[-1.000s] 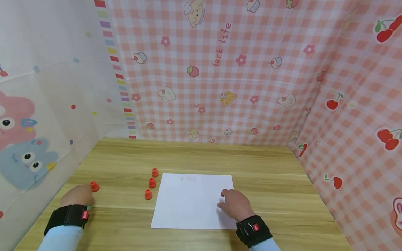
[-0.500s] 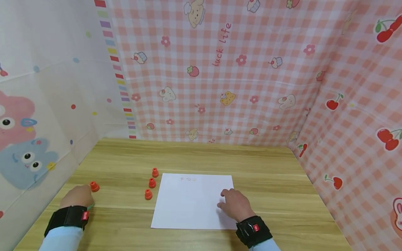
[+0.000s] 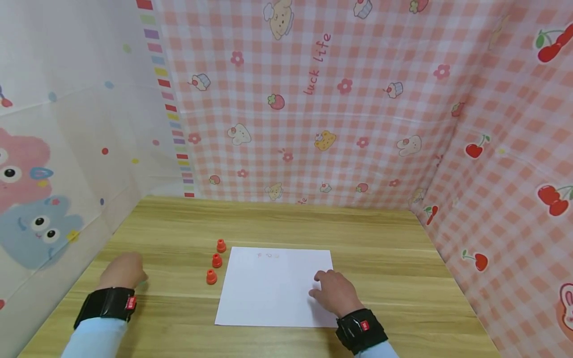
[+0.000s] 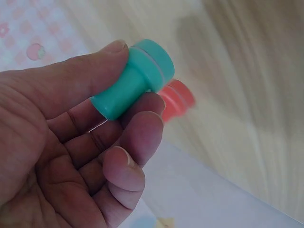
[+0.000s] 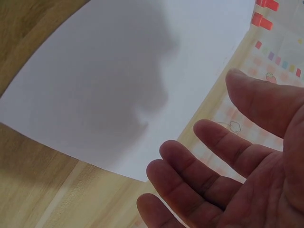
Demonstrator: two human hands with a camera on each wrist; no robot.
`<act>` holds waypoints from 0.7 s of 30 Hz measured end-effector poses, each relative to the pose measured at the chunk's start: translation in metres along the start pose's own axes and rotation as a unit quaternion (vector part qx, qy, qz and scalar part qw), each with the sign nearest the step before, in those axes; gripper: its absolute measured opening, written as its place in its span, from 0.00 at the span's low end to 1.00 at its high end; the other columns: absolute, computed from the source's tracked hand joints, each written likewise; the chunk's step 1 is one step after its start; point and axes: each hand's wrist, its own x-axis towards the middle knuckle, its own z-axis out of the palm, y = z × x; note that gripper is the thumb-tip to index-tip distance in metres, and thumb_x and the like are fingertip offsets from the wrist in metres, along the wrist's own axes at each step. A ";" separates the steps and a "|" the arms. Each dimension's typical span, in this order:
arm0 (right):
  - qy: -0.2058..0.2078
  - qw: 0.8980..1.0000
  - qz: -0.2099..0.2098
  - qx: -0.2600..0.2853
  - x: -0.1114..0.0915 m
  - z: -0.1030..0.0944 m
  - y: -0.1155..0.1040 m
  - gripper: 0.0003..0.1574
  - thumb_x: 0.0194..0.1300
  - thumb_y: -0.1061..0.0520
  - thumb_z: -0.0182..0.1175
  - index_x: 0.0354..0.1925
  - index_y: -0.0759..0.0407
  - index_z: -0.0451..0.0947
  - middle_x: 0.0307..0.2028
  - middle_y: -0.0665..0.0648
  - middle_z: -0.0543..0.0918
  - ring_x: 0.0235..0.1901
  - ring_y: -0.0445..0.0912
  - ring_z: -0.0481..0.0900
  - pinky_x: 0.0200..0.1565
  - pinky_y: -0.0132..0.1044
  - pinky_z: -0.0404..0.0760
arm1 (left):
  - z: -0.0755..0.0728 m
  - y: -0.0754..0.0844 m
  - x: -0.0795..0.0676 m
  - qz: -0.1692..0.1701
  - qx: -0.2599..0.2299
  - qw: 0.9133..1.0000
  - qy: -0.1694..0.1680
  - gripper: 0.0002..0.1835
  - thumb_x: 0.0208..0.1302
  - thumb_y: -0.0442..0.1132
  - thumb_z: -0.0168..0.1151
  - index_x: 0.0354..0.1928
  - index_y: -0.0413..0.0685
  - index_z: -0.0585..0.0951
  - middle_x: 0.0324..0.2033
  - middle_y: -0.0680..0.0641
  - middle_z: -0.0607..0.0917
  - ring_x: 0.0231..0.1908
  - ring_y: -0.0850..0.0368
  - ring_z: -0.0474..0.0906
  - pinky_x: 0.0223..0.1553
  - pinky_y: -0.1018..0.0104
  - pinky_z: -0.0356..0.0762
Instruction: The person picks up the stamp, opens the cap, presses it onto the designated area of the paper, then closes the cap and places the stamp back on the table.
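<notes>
In the left wrist view my left hand (image 4: 71,137) pinches a small teal toy stamp (image 4: 135,78) between thumb and fingers. Just beyond the fingertips a red toy stamp (image 4: 179,99) shows, partly covered by them; in the head view the hand hides it. White paper (image 3: 273,293) lies on the table, with a few faint reddish marks (image 3: 268,255) near its far edge. Over the paper's right side, my right hand (image 3: 336,293) has its fingers loosely bent, holding nothing. The right wrist view shows its shadow on the sheet.
Left of the paper, red stamps stand in a short row, the far one (image 3: 221,245), the middle one (image 3: 217,260) and the near one (image 3: 211,277). Patterned cloth (image 3: 286,119) encloses the wooden table (image 3: 380,233) at the back and both sides.
My left hand has moved right and slightly forward, covering the lone red stamp that showed beside it in the head view. My right hand and the paper stay in place.
</notes>
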 end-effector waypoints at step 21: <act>-0.005 1.000 0.000 -0.003 0.001 0.003 0.000 0.20 0.59 0.50 0.71 0.45 0.62 0.83 0.35 0.59 0.83 0.35 0.51 0.78 0.41 0.49 0.78 | 0.006 0.076 0.015 0.111 0.052 0.991 0.060 0.10 0.60 0.33 0.69 0.30 0.32 0.80 0.24 0.43 0.82 0.28 0.48 0.79 0.34 0.49 0.78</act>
